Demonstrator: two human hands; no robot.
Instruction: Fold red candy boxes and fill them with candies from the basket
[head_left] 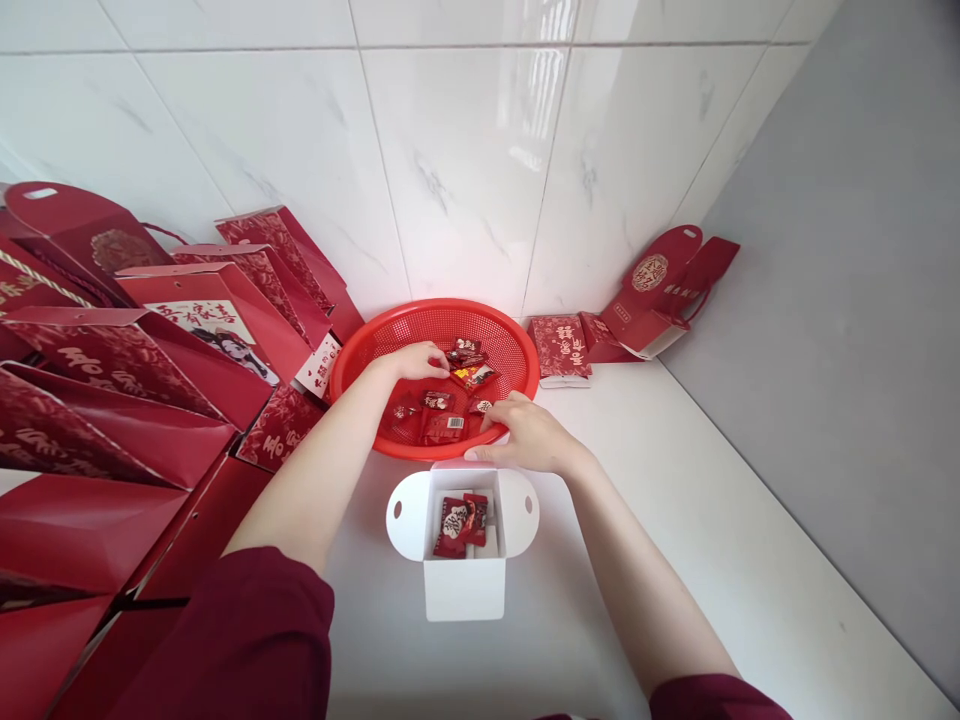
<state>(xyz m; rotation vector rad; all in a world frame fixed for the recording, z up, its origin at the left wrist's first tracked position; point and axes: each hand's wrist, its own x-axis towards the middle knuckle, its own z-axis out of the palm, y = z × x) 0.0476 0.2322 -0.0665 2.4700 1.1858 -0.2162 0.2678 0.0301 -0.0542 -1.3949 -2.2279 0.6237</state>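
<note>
Beneath both hands I see the packets (442, 428) in a basket (523, 350), with others in the box (465, 590) on the near side of the hands. The left hand (416, 362) is curled, fingertips at the upper packets; the right hand (526, 434) straddles the basket's near edge, thumb outside. Whether either pinches anything, I cannot tell. I judge the packets light, slick and perhaps crushable, best taken by a flat edge
</note>
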